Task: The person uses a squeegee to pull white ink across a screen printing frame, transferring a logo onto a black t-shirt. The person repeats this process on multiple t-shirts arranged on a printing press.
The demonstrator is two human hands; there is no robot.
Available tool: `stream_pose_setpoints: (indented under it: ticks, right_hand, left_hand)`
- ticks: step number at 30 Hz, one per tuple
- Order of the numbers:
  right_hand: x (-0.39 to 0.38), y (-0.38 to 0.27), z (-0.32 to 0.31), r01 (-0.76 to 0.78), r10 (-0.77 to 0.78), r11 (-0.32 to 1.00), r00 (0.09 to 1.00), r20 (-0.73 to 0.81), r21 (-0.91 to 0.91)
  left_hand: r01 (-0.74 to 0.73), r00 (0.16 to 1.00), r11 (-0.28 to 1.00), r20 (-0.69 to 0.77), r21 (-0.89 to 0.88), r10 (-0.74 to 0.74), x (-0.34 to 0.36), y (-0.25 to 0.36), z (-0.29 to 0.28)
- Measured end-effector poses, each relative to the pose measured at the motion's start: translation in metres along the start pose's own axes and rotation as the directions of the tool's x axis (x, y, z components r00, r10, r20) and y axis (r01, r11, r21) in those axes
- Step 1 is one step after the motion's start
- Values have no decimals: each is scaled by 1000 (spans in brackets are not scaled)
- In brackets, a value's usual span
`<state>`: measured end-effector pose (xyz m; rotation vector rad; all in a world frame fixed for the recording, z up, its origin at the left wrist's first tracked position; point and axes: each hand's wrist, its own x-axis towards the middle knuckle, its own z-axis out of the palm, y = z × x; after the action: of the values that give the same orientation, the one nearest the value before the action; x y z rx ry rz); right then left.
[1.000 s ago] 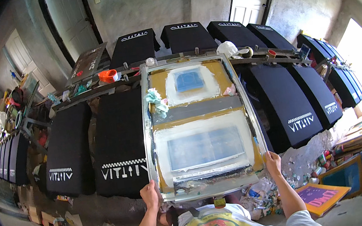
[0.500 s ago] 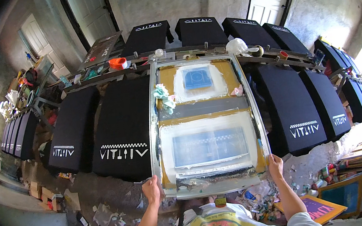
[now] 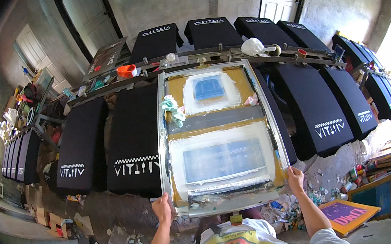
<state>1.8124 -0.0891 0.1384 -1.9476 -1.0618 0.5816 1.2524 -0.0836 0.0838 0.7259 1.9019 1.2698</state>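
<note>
Carefully hold level: rectangular silver-framed printing screen [image 3: 219, 118], between black cloth-draped boards [image 3: 311, 102], clamped at opposite sides by bare left hand [image 3: 162, 209] and right hand [image 3: 296, 179] near the closest corners, sparing any jolt to crumpled pale-green paper-like wad [image 3: 173, 111] on its left edge.

A long, narrow grey desk [image 3: 112, 89] bears an orange plastic holder [image 3: 126, 71] and bunched white plastic bag [image 3: 252, 46]; pale scraps [image 3: 119, 236] litter the grey floor [image 3: 99, 206].
</note>
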Motion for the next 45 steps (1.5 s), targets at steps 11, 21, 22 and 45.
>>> stream_pose_setpoints:
  ticks: [11,21,22,45]
  right_hand:
    - [31,6,-40,-106,106,993,994,-3,-45]
    - [124,61,-114,-76,76,997,997,-2,9]
    - [131,66,-119,-81,81,997,997,20,-1]
    - [169,79,-141,-116,120,992,987,105,-46]
  left_hand:
    - [-26,997,998,73,61,22,-2,3,56]
    - [-15,1000,998,8,62,15,-64,15,175]
    - [-3,1000,1000,2,28,3,-69,15,183]
    - [-58,998,938,36,342,49,-88,47,219]
